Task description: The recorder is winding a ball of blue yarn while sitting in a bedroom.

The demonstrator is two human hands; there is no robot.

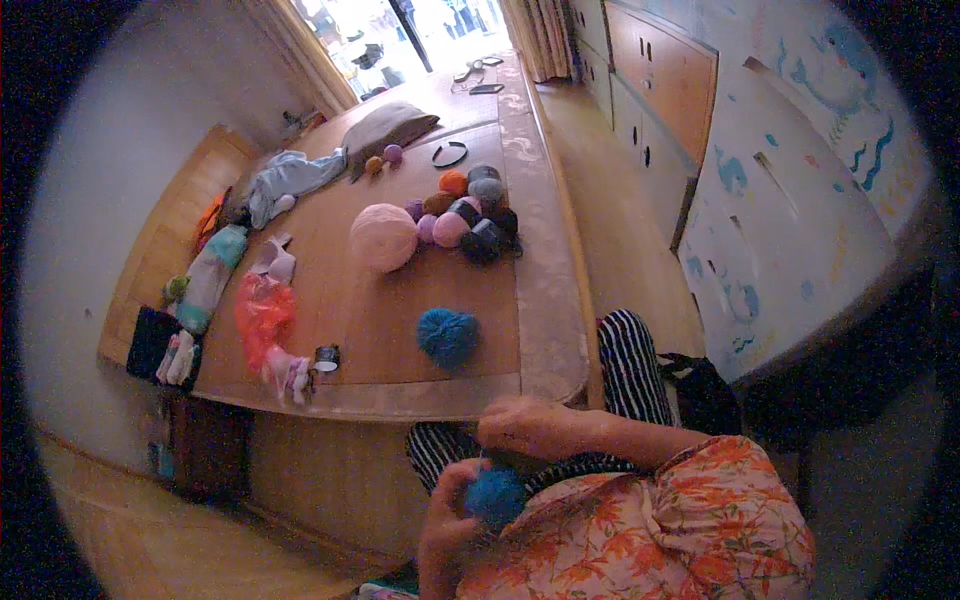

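the blue pom-pom [495,495] sits low over the lap, touching both hands: the left hand [447,520] cups it from below-left, fingers curled closed on it, while the right hand [525,428] rests just above, partly curled. it is round, with no clear long axis. a second blue pom-pom [447,336] lies well ahead on the wooden table [400,310].

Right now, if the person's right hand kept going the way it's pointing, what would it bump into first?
The right hand points toward the person's left, just above the blue yarn pompom held by the left hand. Straight on, it looks free, passing below the table edge, though depth is hard to judge.
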